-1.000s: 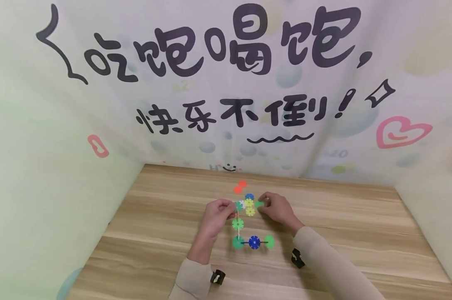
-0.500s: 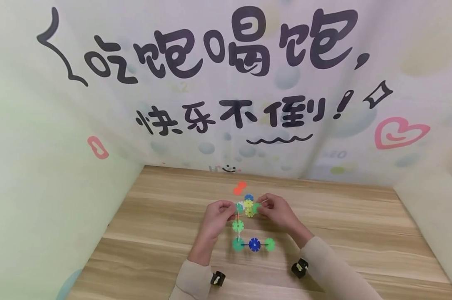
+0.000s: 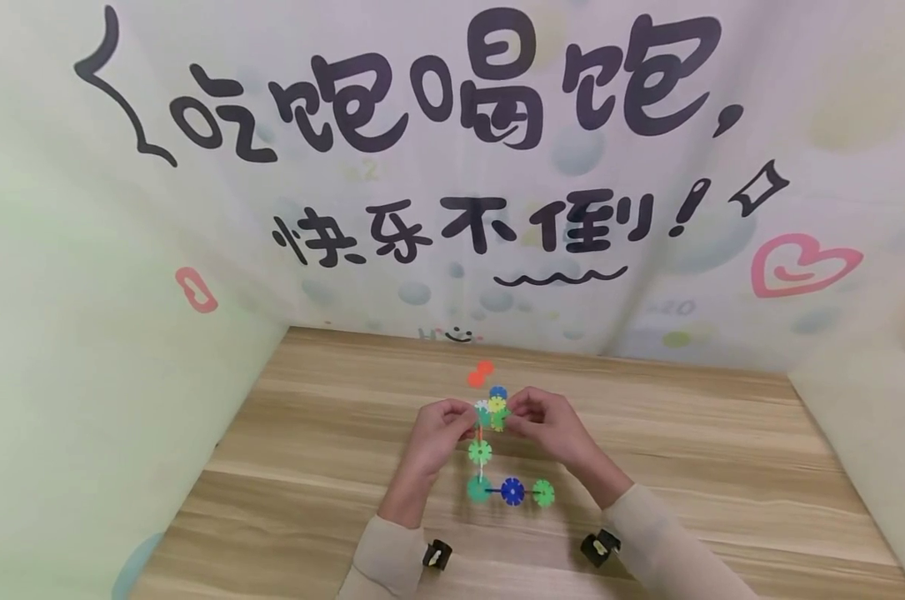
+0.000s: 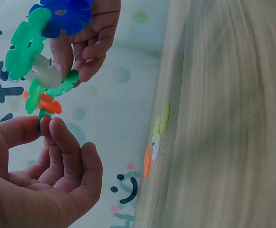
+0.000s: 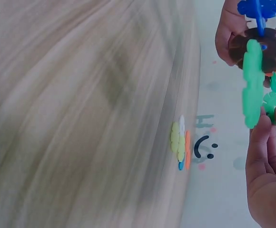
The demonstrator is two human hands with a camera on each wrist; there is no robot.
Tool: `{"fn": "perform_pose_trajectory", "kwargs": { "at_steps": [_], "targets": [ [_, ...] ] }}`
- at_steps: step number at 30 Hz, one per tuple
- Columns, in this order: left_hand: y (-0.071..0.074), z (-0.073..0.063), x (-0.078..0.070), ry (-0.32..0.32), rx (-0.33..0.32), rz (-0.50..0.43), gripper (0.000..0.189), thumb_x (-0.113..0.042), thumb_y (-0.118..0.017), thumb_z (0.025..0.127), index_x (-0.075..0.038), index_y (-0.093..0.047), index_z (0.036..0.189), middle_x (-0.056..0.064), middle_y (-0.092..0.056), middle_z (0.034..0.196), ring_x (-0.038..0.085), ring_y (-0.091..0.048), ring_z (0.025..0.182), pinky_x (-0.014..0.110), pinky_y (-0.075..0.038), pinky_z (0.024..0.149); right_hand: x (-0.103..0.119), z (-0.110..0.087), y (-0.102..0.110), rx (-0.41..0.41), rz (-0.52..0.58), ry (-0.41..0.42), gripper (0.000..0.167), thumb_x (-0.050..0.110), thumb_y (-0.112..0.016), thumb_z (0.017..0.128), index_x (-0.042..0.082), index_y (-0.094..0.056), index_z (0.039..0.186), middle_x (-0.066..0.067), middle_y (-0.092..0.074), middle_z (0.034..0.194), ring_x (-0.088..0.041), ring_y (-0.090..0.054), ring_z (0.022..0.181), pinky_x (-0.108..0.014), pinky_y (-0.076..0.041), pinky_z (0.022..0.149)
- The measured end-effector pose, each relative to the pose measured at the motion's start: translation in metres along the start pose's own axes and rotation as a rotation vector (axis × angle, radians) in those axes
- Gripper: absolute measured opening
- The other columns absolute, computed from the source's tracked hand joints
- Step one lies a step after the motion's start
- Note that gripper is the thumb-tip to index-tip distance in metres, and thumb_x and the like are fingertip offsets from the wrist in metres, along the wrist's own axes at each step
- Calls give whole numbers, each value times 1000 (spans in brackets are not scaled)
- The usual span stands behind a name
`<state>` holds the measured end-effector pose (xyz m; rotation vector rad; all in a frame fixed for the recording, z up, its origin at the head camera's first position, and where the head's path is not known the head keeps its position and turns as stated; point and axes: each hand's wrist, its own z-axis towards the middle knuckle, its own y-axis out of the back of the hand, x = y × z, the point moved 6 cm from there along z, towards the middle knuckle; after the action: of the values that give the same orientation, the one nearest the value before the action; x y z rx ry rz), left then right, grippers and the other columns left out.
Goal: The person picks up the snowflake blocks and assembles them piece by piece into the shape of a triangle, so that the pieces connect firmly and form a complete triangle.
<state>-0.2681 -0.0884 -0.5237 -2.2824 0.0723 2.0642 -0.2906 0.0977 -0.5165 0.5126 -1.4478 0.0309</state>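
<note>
A chain of interlocking snowflake discs hangs above the table from my left hand (image 3: 441, 429). That hand pinches the teal end disc (image 4: 42, 121) between thumb and fingertips. Below it come an orange disc (image 4: 50, 103), a light green disc (image 3: 480, 452), a white disc (image 4: 44, 71) and a teal corner disc (image 3: 478, 489). From the corner the chain turns right through a dark blue disc (image 3: 512, 492) and a brown disc (image 5: 266, 54) to a green disc (image 3: 543, 493). My right hand (image 3: 553, 421) pinches a separate green disc (image 4: 64, 84), its edge close to the left hand's teal disc.
Loose discs lie on the wooden table (image 3: 332, 467) beyond the hands: two orange ones (image 3: 480, 373), a blue one (image 3: 498, 392), yellow ones (image 3: 497, 404) and a white one (image 3: 482, 406). A printed cloth wall (image 3: 452, 292) stands along the table's far edge.
My right hand has moved left with its green disc, bringing it near the teal disc in my left hand. The left hand keeps its pinch on the chain and has barely shifted.
</note>
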Motion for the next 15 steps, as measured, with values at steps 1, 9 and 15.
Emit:
{"fn": "perform_pose_trajectory", "kwargs": {
  "at_steps": [1,9,15],
  "targets": [
    [0,0,0,0,2,1,22,-11,-63,98,9,-66,107,13,-70,88,18,-65,80,45,-55,85,1,0,0,-2,-13,4,11,8,-72,92,7,-68,102,-8,-68,91,-23,-67,82,-33,-57,73],
    [-2,1,1,0,1,10,18,-9,-63,97,8,-67,104,12,-69,86,19,-65,80,40,-57,82,10,-3,2,-51,-107,68,10,9,-76,89,18,-72,92,0,-69,87,-21,-64,77,-30,-54,64],
    [-3,-1,3,5,-4,23,18,-10,-64,97,6,-67,104,11,-69,86,21,-66,81,48,-55,86,14,-7,0,-97,-168,125,14,8,-77,88,22,-74,88,6,-70,86,-17,-64,75,-30,-56,66]
  ]
}}
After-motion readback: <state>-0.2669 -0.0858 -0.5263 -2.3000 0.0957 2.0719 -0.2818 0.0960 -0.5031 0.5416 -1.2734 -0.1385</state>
